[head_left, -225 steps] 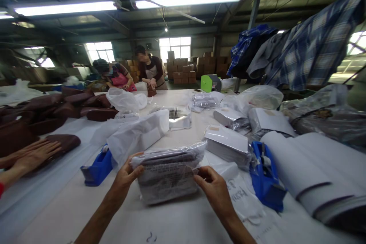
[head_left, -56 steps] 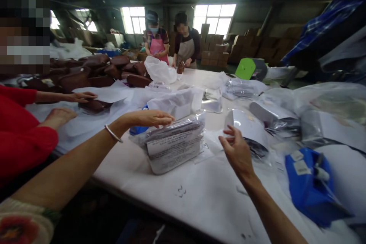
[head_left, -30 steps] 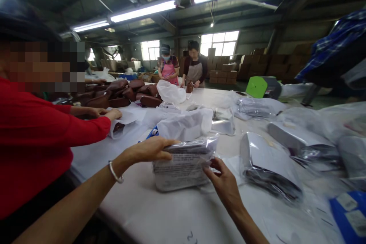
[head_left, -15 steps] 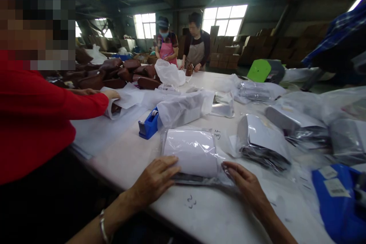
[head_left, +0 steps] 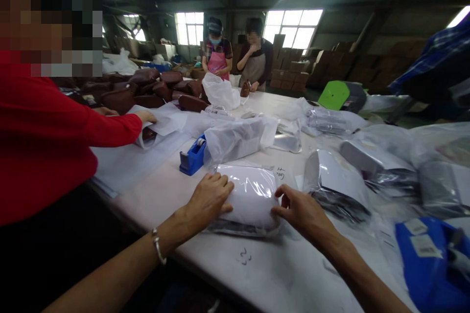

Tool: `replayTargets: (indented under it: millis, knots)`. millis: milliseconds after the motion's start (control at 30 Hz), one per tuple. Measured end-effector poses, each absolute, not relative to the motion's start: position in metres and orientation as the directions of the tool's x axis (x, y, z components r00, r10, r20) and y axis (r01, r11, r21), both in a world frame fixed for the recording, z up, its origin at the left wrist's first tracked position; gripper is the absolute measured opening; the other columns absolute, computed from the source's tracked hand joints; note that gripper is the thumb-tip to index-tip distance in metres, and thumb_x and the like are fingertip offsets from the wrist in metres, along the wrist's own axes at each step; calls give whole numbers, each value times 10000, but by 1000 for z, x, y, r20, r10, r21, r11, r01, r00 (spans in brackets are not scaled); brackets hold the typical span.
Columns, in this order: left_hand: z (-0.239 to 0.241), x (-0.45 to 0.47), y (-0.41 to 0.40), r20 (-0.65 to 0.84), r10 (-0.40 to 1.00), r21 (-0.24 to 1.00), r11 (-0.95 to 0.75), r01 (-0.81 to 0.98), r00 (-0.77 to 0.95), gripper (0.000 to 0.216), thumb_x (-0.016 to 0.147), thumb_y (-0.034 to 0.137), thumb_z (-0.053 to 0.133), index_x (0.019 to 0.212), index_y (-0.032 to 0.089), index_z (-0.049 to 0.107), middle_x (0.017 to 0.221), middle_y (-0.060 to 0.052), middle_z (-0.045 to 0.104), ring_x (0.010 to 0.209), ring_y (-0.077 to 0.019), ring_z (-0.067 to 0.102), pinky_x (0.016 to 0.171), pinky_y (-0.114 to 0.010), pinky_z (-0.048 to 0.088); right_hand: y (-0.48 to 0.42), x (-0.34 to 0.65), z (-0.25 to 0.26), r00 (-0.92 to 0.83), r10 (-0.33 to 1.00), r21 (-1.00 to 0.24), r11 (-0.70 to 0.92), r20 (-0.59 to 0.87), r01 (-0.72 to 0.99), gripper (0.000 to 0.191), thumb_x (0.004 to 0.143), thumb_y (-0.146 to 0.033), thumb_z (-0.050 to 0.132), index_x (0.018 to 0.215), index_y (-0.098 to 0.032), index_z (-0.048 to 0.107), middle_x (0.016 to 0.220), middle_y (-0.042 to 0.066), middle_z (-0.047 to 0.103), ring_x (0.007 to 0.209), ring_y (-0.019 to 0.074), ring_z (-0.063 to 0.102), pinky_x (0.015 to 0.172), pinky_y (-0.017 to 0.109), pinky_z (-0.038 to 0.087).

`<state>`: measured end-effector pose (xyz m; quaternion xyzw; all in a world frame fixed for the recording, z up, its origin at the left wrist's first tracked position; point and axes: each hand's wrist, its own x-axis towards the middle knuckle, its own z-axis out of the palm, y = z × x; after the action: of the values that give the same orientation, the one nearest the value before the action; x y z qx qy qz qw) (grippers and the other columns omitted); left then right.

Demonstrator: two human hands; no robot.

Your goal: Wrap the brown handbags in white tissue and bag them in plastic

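Observation:
A flat package [head_left: 251, 203] wrapped in clear plastic, with a white sheet on top and something dark beneath, lies on the white table [head_left: 205, 257] in front of me. My left hand [head_left: 210, 198] rests on its left side, fingers extended and thumb apart. At the package's right edge is my right hand [head_left: 299, 208], its thumb and forefinger bent and apart, touching the plastic. What the sheet covers is hidden. Behind the package stands a blue tape dispenser [head_left: 193, 155], beside a whitish translucent bag [head_left: 238, 139].
Several similar wrapped packages [head_left: 336, 181] lie to the right, near a blue object with labels [head_left: 422, 254]. A person in a red sleeve [head_left: 106, 129] works at left before a heap of brown bags [head_left: 147, 89]. Two people stand across the table. A green object [head_left: 333, 95] is farther back.
My right hand has let go of the plastic at the lower right corner and moved up and left onto the package's right edge. My left hand has shifted slightly upward.

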<state>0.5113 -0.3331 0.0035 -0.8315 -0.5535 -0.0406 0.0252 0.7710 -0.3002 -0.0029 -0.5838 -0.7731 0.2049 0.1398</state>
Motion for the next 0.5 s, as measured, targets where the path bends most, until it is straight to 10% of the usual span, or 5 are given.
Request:
replayTargets:
  millis: [300, 500]
  knots:
    - [-2, 504, -318, -98, 924, 317, -322, 892, 369, 173, 730, 320, 716, 797, 232, 584, 838, 17, 674, 773, -187, 642, 632, -258, 418, -302, 756, 2, -315, 943, -347, 263, -103, 900, 71, 689, -229, 708, 681, -245, 638, 702, 0, 682, 656, 189, 593, 549, 270, 286]
    - [-4, 492, -321, -118, 968, 313, -175, 934, 221, 328, 720, 433, 707, 918, 216, 562, 847, -41, 670, 771, -246, 636, 612, -286, 400, -299, 760, -5, -323, 942, -561, 219, -92, 799, 136, 717, -179, 608, 605, -225, 546, 611, -21, 640, 608, 164, 584, 555, 260, 347]
